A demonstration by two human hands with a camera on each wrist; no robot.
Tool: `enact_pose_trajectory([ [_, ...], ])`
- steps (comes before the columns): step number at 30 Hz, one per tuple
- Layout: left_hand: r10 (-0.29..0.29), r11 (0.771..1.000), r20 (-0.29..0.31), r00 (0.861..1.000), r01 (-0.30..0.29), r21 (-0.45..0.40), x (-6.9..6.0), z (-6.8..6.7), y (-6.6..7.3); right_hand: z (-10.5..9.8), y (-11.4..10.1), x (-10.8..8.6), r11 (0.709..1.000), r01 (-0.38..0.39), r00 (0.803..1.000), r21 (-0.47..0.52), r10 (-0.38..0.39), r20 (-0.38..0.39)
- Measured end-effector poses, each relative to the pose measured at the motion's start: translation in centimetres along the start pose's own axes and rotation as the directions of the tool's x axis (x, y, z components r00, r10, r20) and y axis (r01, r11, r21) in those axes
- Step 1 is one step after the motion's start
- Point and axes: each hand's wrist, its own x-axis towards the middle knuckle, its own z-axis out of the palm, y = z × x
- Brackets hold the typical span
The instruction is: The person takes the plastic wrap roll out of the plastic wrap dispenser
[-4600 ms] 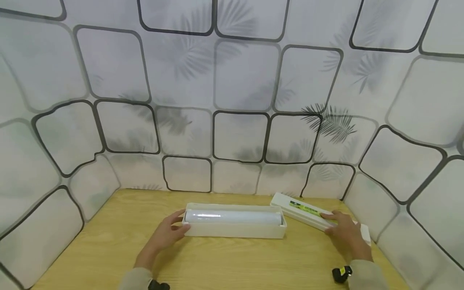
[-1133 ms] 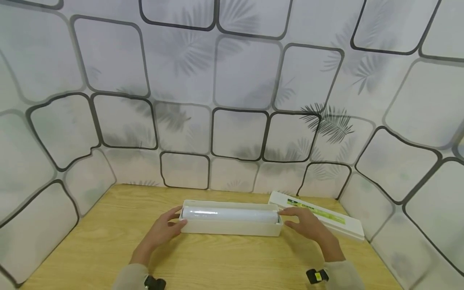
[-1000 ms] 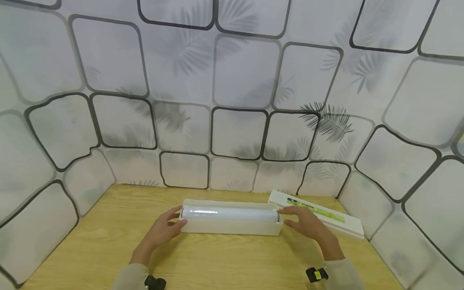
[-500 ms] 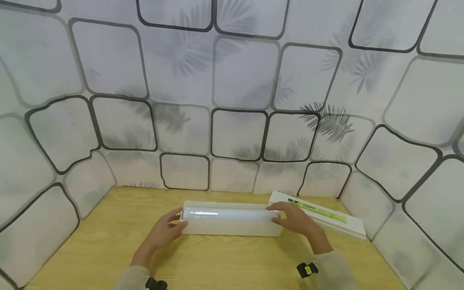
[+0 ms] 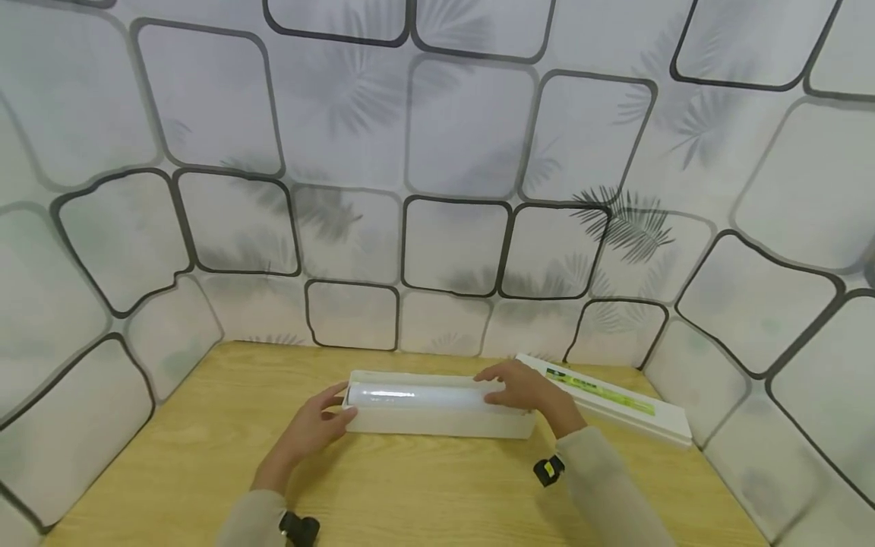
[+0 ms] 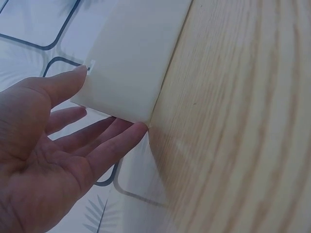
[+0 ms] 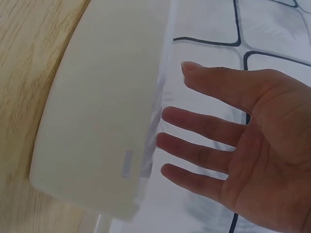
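Note:
A long white box [image 5: 440, 423] lies on the table, holding a pale, shiny roll [image 5: 417, 396]. My left hand [image 5: 307, 433] grips the box's left end, its thumb at the front corner and fingers at the end and back. The left wrist view shows the thumb of my left hand [image 6: 53, 145] by the rim of the box [image 6: 131, 58] and fingertips along its end. Over the right part of the roll, my right hand [image 5: 529, 387] has its fingers spread. In the right wrist view, the fingers of my right hand [image 7: 233, 141] are apart beside the box [image 7: 102, 107]; contact with the roll cannot be told.
A white lid [image 5: 615, 404] with a green and yellow label lies slanted behind and right of the box. The wooden table [image 5: 410, 486] meets patterned walls [image 5: 451, 243] at the back and sides.
My right hand first left the lid for the box's right end, then moved left over the roll. My left hand has stayed at the box's left end.

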Motion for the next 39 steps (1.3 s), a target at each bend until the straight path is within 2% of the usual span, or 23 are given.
enact_pose_trajectory([
  [4,0.006,1.0,-0.004,1.0,-0.006,-0.001,0.2,0.0,0.2,0.0,-0.1,0.9,0.994,-0.075,0.995,0.074,0.07,0.073],
  [7,-0.001,1.0,0.001,1.0,0.001,-0.004,0.2,0.0,0.1,0.4,0.0,1.4,0.99,-0.1,0.989,0.104,0.088,0.117],
  [16,0.0,1.0,0.0,1.0,0.0,-0.016,0.1,0.4,0.1,1.7,0.6,2.4,0.978,-0.174,0.976,0.117,0.155,0.153],
  [20,-0.01,1.0,0.001,1.0,0.01,-0.006,0.2,0.5,-0.1,2.3,0.9,2.5,0.979,-0.164,0.974,0.122,0.141,0.178],
  [32,-0.01,1.0,-0.005,1.0,0.01,0.007,0.1,0.4,0.2,2.3,1.2,2.7,0.994,-0.035,0.983,0.101,0.016,0.185],
  [39,-0.003,1.0,0.0,1.0,0.003,0.022,-0.1,0.2,0.2,2.4,1.0,2.7,0.996,-0.027,0.984,0.091,0.011,0.177],
])
